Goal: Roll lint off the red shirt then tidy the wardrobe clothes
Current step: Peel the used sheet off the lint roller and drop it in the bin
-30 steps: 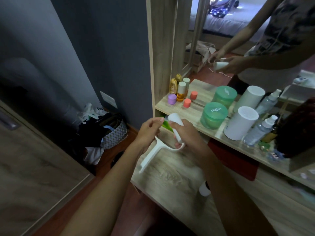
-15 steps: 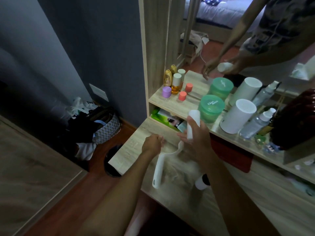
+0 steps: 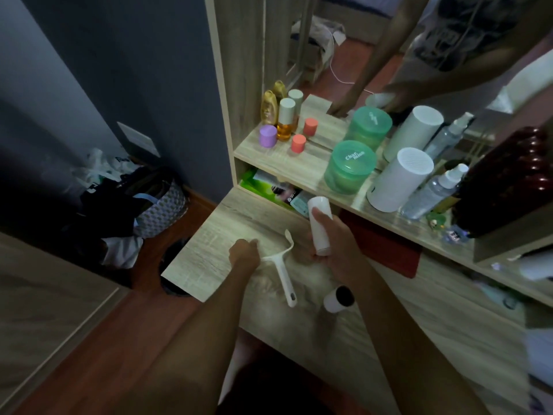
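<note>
A white lint roller handle (image 3: pixel 283 272) lies low over the wooden tabletop (image 3: pixel 215 250). My left hand (image 3: pixel 244 255) is closed on the left end of its crossbar. To the right, my right hand (image 3: pixel 333 245) grips a white cylinder (image 3: pixel 318 224), held upright and apart from the handle. A second white roll (image 3: pixel 337 299) with a dark hollow core lies on the table below my right wrist. A dark red flat item (image 3: pixel 386 248) sits under the shelf; I cannot tell what it is.
The shelf (image 3: pixel 278 158) above the table carries green tubs (image 3: pixel 349 167), a white canister (image 3: pixel 399 179), spray bottles (image 3: pixel 434 190) and small bottles (image 3: pixel 285 119). A mirror behind shows a person's arms. A bag of clothes (image 3: pixel 158 205) stands on the floor at left.
The white cylinder has come off the handle. My hands have moved apart, the left lowering the handle toward the tabletop, the right keeping the cylinder upright.
</note>
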Motion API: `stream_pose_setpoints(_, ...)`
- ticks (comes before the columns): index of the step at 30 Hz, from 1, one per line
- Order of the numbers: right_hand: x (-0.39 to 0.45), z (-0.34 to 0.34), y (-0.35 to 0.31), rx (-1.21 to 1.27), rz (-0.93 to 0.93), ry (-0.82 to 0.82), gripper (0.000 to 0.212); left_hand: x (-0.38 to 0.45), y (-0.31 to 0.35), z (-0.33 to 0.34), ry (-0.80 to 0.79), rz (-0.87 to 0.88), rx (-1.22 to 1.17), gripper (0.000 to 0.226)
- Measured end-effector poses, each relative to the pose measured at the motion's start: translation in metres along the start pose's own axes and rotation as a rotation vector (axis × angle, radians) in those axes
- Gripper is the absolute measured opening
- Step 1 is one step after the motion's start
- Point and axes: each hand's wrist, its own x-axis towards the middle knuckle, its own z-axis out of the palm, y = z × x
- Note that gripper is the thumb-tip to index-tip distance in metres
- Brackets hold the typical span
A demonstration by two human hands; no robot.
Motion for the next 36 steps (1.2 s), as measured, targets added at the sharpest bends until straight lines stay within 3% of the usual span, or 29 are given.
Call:
stream_pose_setpoints(5, 0.0, 0.007, 0.001, 0.031, 0.045, -0.015, 0.031, -0.012, 0.007, -0.01, 0.069, -0.032, -0.019, 0.06)
stream_pose_setpoints(9, 0.003, 0.023, 0.0, 0.168, 0.131, 0.022, 0.021, -0.028, 0.025, -0.02, 0.17, 0.078, -0.3, 0.044)
stream_pose_setpoints(11, 0.006, 0.032, 0.004, 0.133, 0.033, 0.005, 0.031, -0.038, 0.034, -0.025, 0.074, 0.104, -0.505, 0.041)
stream_pose_setpoints(14, 0.004, 0.047, 0.01, -0.074, -0.096, 0.023, 0.059, -0.057, 0.044, -0.036, -0.275, -0.072, -0.982, 0.047)
stream_pose_setpoints(17, -0.003, 0.061, 0.011, -0.215, -0.225, 0.05, 0.056, -0.066, 0.038, -0.046, -0.653, -0.278, -1.445, 0.058)
stream_pose_setpoints(19, -0.004, 0.065, 0.017, -0.353, -0.304, 0.038, 0.056, -0.067, 0.028, -0.048, -0.704, -0.289, -1.556, 0.06)
stream_pose_setpoints(24, -0.006, 0.072, 0.031, -0.472, -0.378, 0.019, 0.064, -0.066, 0.008, -0.049, -0.651, -0.29, -1.618, 0.047)
stream_pose_setpoints(26, -0.005, 0.074, 0.03, -0.429, -0.356, 0.029, 0.065, -0.062, 0.002, -0.051, -0.632, -0.348, -1.656, 0.042)
stream_pose_setpoints(29, 0.0, 0.073, 0.03, -0.266, -0.247, 0.031, 0.061, -0.046, -0.016, -0.049, -0.468, -0.39, -1.57, 0.023)
stream_pose_setpoints(31, 0.0, 0.071, 0.029, -0.136, -0.17, 0.011, 0.057, -0.033, -0.032, -0.045, -0.353, -0.455, -1.514, 0.025)
stream_pose_setpoints(33, 0.001, 0.065, 0.031, -0.012, -0.111, -0.027, 0.054, -0.021, -0.046, -0.04, -0.284, -0.446, -1.341, 0.022)
stream_pose_setpoints(36, -0.001, 0.055, 0.039, 0.137, -0.037, -0.065, 0.058, -0.007, -0.067, -0.033, -0.102, -0.158, -0.731, 0.018)
